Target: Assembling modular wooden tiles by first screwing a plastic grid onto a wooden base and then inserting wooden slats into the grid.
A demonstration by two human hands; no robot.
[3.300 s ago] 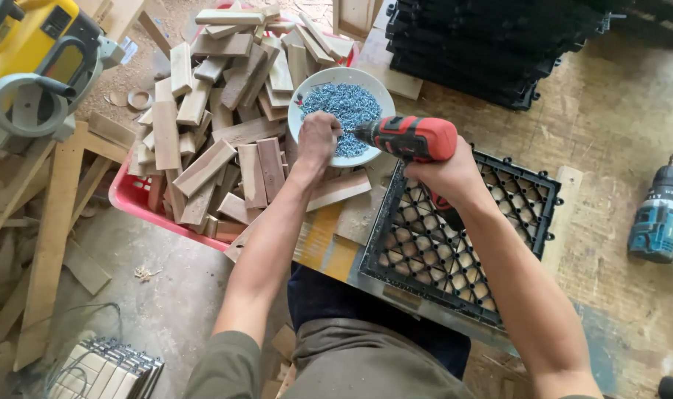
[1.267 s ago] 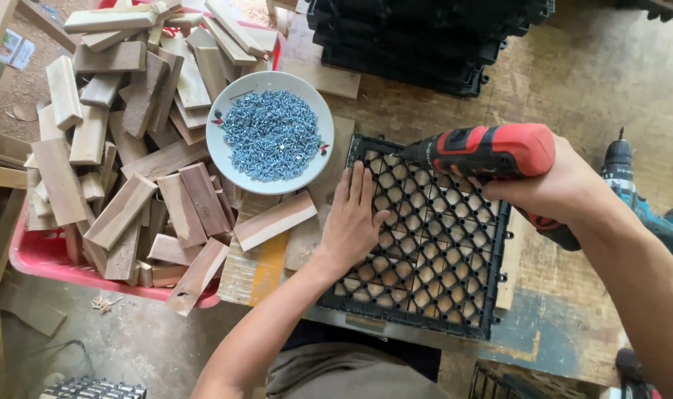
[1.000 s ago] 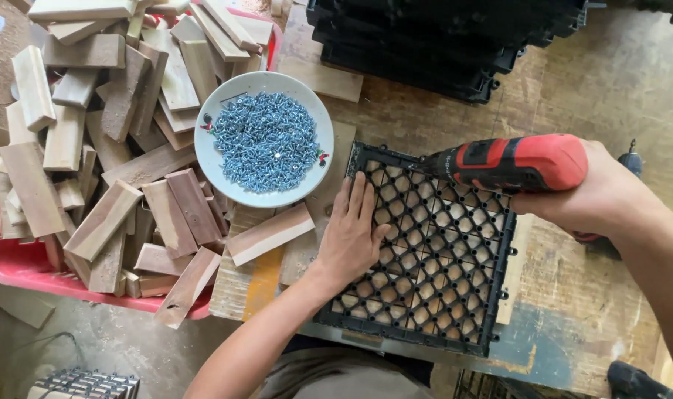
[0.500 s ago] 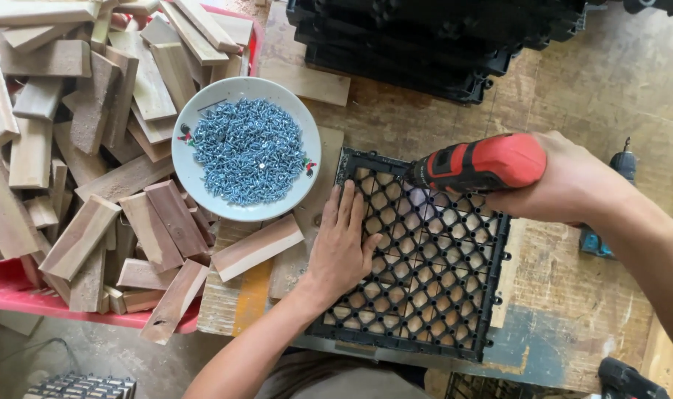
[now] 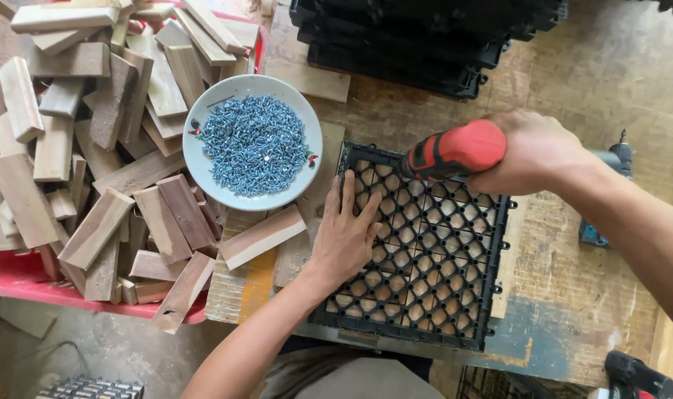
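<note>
The left hand (image 5: 345, 240) lies flat on the near-left part of a black plastic grid tile (image 5: 425, 251), fingers (image 5: 349, 193) spread and pressing down, pinching nothing. The tile sits on the wooden worktop (image 5: 573, 96) directly in front of the person, with pale wooden slats visible through its honeycomb openings. The right hand (image 5: 532, 151) is wrapped shut around the red body of a cordless screwdriver (image 5: 454, 150), whose nose points at the tile's far-left corner; the bit itself cannot be made out. The tile looks light and fairly stiff but thin-ribbed, so it would probably flex or skid if unsupported; a flat palm over the ribs or a grip on the thicker outer frame seems the safest hold. The driver looks compact and moderately heavy, best held around its rubbery red barrel. Just left of the tile stands a white bowl (image 5: 196, 159) heaped with small silvery screws (image 5: 255, 144), and beyond it a red crate (image 5: 26, 284) overflows with short wooden blocks (image 5: 96, 148). A stack of black grid tiles (image 5: 425, 37) rests at the far edge of the worktop.
</note>
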